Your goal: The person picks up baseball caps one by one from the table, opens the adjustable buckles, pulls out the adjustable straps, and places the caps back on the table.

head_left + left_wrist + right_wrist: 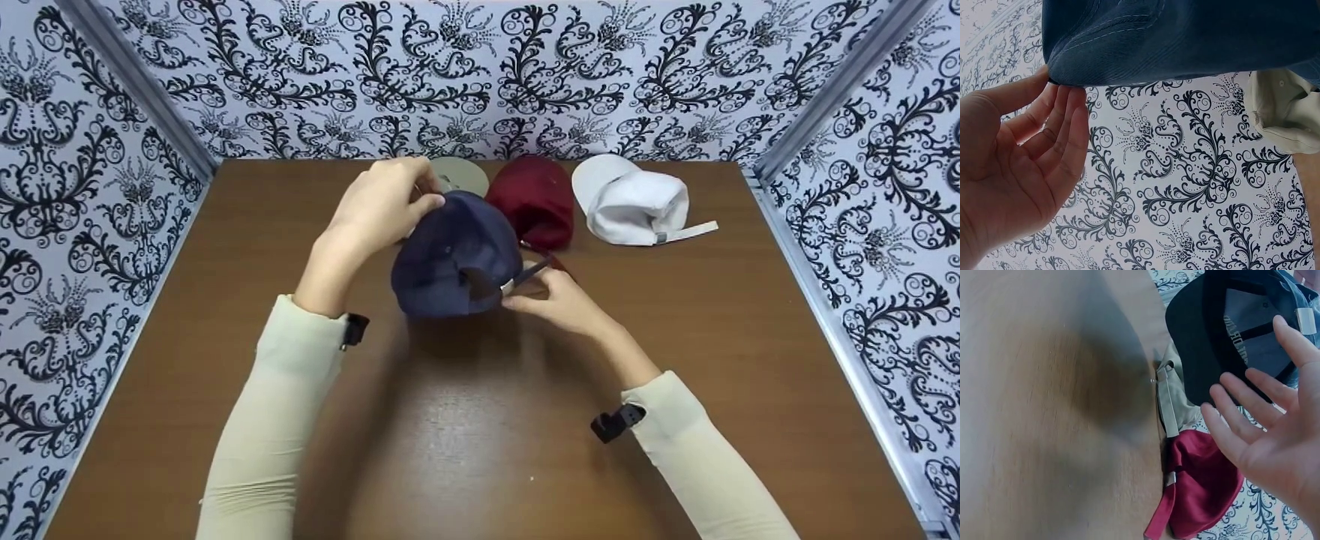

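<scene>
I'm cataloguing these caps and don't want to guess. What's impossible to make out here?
Olive cap, head view: mostly hidden by the navy cap and the left hand.
Lettering on the navy cap, right wrist view: too small and slanted to read in full.
Pale cap, left wrist view: cut off by the right edge.
Top of the navy cap, left wrist view: cut off by the upper edge.

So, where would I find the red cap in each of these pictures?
Head: the red cap is above and right of centre, beyond the blue cap and to its right.
Left wrist: not in it.
Right wrist: near the bottom, just right of the middle.
Shared landmark: the blue cap, visible in all three.
</scene>
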`<action>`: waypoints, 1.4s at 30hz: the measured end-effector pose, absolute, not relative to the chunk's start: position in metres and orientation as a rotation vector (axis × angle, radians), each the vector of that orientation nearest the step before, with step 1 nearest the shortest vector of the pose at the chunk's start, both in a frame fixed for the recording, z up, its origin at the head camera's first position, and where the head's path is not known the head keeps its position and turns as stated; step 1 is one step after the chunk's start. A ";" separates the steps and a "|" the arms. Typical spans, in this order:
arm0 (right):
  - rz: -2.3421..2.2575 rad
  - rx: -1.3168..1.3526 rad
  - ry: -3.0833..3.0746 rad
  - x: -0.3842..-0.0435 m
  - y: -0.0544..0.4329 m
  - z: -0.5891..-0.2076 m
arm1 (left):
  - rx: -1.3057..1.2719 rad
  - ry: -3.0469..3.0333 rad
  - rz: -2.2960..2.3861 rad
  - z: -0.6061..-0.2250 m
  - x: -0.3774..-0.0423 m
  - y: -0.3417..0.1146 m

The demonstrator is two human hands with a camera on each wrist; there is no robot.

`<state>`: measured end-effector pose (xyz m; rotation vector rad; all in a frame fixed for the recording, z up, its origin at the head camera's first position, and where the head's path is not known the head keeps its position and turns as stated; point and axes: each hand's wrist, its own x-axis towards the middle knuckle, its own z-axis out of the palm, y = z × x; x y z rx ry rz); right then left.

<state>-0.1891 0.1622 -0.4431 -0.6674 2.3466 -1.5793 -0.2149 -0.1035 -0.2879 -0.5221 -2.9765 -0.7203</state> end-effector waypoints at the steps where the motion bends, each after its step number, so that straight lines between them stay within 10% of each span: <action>1: -1.593 -0.676 2.334 -0.189 0.162 -0.443 | -0.523 -2.975 -0.726 -0.288 -0.215 -0.103; 20: -2.405 -0.416 0.829 -0.175 0.164 -0.438 | -0.520 -2.964 -0.847 -0.299 -0.220 -0.106; 42: -2.539 -0.108 1.102 -0.161 0.149 -0.416 | -0.533 -2.899 -1.117 -0.321 -0.233 -0.113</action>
